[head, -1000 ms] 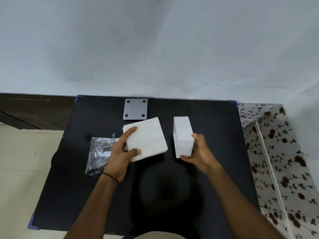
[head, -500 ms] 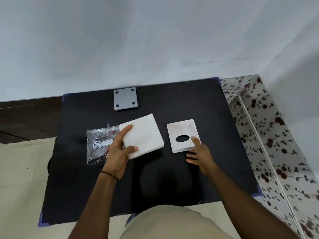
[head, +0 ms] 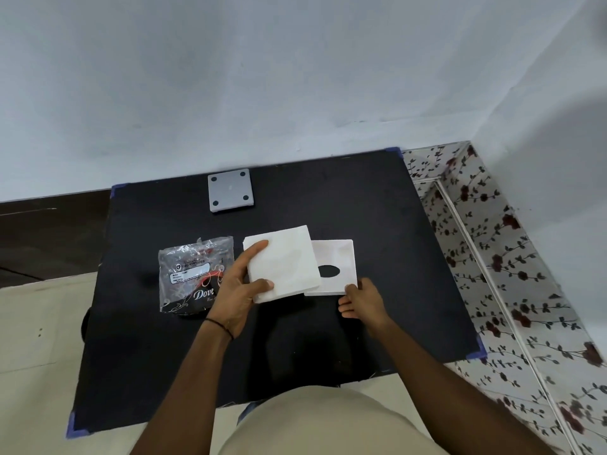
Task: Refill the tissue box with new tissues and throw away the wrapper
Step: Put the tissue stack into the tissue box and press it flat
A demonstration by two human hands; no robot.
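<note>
**Tissue stack held over table, box lying opening-up**

Left hand (head: 237, 290) grips the stack of tissues (head: 282, 262) at its near-left corner, thumb on top, fingers beneath. Stack is roughly square, tilted slightly, its right edge overlapping the left side of the tissue box (head: 338, 264). Box lies flat on the black table (head: 377, 208), oval opening facing up, sides roughly square to the table edges. Right hand (head: 363, 300) touches the box's near-right corner, fingers loosely spread, clasping nothing. Clear wrapper (head: 193, 274) lies crumpled left of the left hand. Grey square plate (head: 231, 190) sits at the far table edge, well apart.
</note>
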